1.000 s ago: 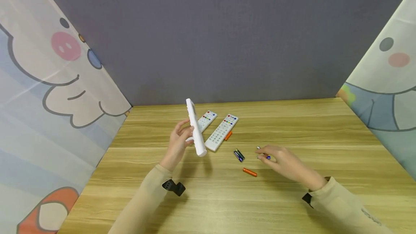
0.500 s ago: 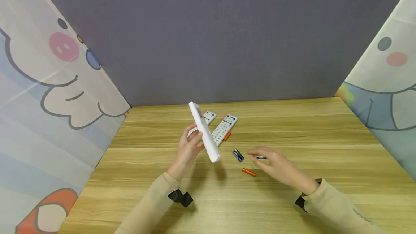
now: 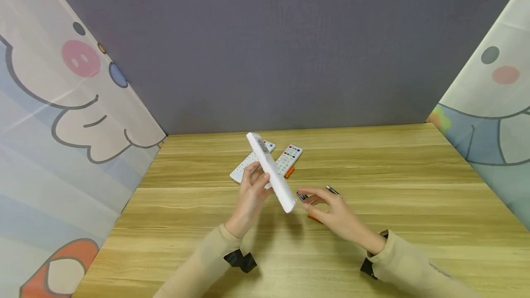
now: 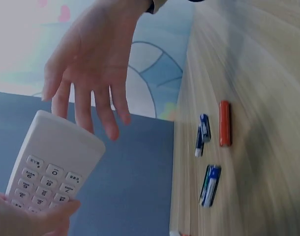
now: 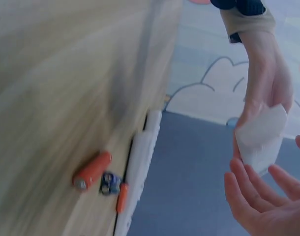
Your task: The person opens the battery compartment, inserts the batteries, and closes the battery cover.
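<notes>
My left hand grips a white remote control, raised off the table and tilted, its back towards the head camera. Number keys show on its other side in the left wrist view. My right hand is beside the lower end of this remote, fingers extended and holding nothing; whether the fingertips touch it I cannot tell. Below the right hand lie a blue battery and a red-orange battery, with a blue-and-silver pair of batteries beside them. In the head view the right hand partly covers these.
Behind the held remote, two more white remotes lie on the table: one to the left, one to the right. An orange battery lies against the right one. A grey wall closes the back of the wooden table.
My left hand has carried the remote rightward and turned it, showing more of its back. My right hand has moved left from the batteries at the right to the remote's lower end.
</notes>
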Motion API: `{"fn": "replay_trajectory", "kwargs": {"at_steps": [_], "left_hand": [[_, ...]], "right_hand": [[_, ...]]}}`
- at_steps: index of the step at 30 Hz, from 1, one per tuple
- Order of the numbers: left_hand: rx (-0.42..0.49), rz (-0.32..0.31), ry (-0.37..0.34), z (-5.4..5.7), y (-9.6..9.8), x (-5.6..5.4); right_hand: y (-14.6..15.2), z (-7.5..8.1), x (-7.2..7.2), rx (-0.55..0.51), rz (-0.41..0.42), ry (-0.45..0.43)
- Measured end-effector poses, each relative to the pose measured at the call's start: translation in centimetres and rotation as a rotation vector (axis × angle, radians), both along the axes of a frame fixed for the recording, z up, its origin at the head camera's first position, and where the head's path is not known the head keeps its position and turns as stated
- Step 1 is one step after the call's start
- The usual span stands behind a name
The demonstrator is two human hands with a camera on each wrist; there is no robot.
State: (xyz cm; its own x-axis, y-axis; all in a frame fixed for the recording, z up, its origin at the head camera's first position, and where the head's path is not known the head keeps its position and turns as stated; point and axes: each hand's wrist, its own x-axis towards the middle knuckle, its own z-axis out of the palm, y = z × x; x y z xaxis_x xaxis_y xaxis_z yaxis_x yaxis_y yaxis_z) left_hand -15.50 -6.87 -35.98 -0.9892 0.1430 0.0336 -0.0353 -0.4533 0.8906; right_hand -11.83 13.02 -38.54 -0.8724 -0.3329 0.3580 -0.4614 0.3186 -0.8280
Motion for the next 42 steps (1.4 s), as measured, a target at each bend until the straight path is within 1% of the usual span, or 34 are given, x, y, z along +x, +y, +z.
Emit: {"fn": "replay_trajectory", "kwargs": {"at_steps": [5, 9, 13, 16, 19, 23, 27, 32, 35, 37, 40, 42], "left_hand": [[0.008, 0.038, 0.010, -0.2, 0.6, 0.4], [0.027, 0.057, 0.025, -0.3, 0.9, 0.6], [0.032, 0.053, 0.031, -0.5, 1.1, 0.8], [0.026, 0.041, 0.037, -0.5, 1.1, 0.9], [0.031, 0.029, 0.040, -0.5, 1.1, 0.9], [0.021, 0.029, 0.027, -0.6, 1.0, 0.8], [-0.015, 0.042, 0.024, -0.4, 0.8, 0.6], [-0.023, 0.082, 0.025, 0.0, 0.5, 0.2], [-0.024, 0.107, 0.026, 0.3, 0.1, 0.0], [-0.018, 0.113, 0.027, 0.6, -0.1, -0.1], [-0.015, 0.094, 0.033, 0.9, -0.4, -0.1], [-0.015, 0.067, 0.043, 1.1, -0.6, -0.1]], "right_hand": [[-0.9, -0.2, 0.1, -0.089, 0.021, -0.043], [-1.3, -0.3, 0.1, -0.153, 0.017, -0.118], [-1.5, -0.3, 0.1, -0.183, -0.004, -0.199], [-1.6, -0.4, 0.1, -0.182, -0.007, -0.233], [-1.5, -0.5, 0.1, -0.182, -0.005, -0.217], [-1.3, -0.6, 0.3, -0.205, 0.001, -0.139], [-1.0, -0.7, 0.4, -0.239, 0.025, -0.077], [-0.6, -0.6, 0.7, -0.265, 0.051, -0.091], [-0.3, -0.6, 1.0, -0.245, 0.038, -0.104], [-0.1, -0.6, 1.1, -0.218, 0.020, -0.104], [0.2, -0.6, 1.2, -0.155, -0.014, -0.078], [0.4, -0.6, 1.3, -0.112, -0.035, -0.031]]}}
